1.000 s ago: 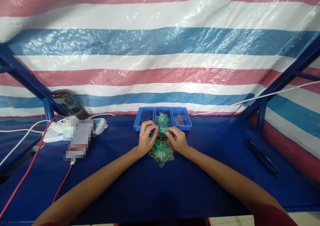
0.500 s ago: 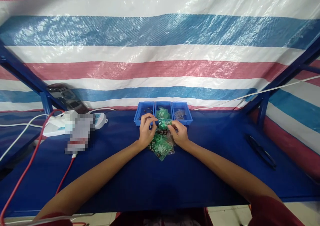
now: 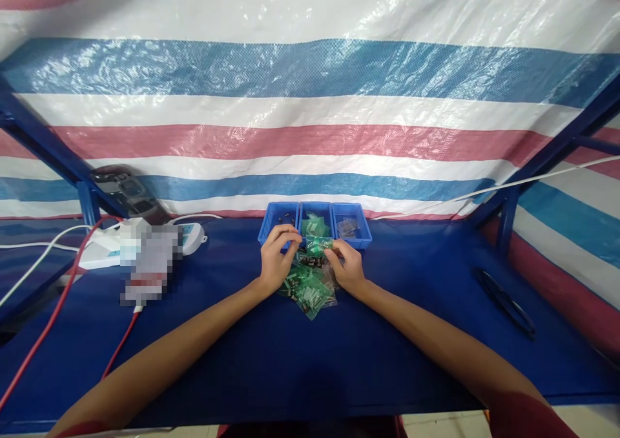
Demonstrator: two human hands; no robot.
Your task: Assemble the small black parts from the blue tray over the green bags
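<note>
A small clear bag with green on it [image 3: 318, 245] is pinched at its right side by my right hand [image 3: 347, 267]. At the bag's left edge, my left hand [image 3: 278, 257] has thumb and fingertips close together; whether they hold anything is too small to tell. Below the hands lies a pile of green and clear bags [image 3: 310, 289] with small dark and metallic parts. Behind stand three blue bins: the left bin [image 3: 264, 227] holds a few dark parts, the middle bin [image 3: 317, 207] green bags, and the right bin [image 3: 367, 230] clear pieces.
On the left are a white power strip [image 3: 97, 255], a blurred-out device [image 3: 152, 263] and red and white cables. A dark object [image 3: 128, 192] leans at the back left. Dark glasses [image 3: 504, 302] lie at the right. Blue frame posts flank the table.
My left hand has shifted slightly left. The small bag remains in my right hand, and the head view has tilted a little upward.
</note>
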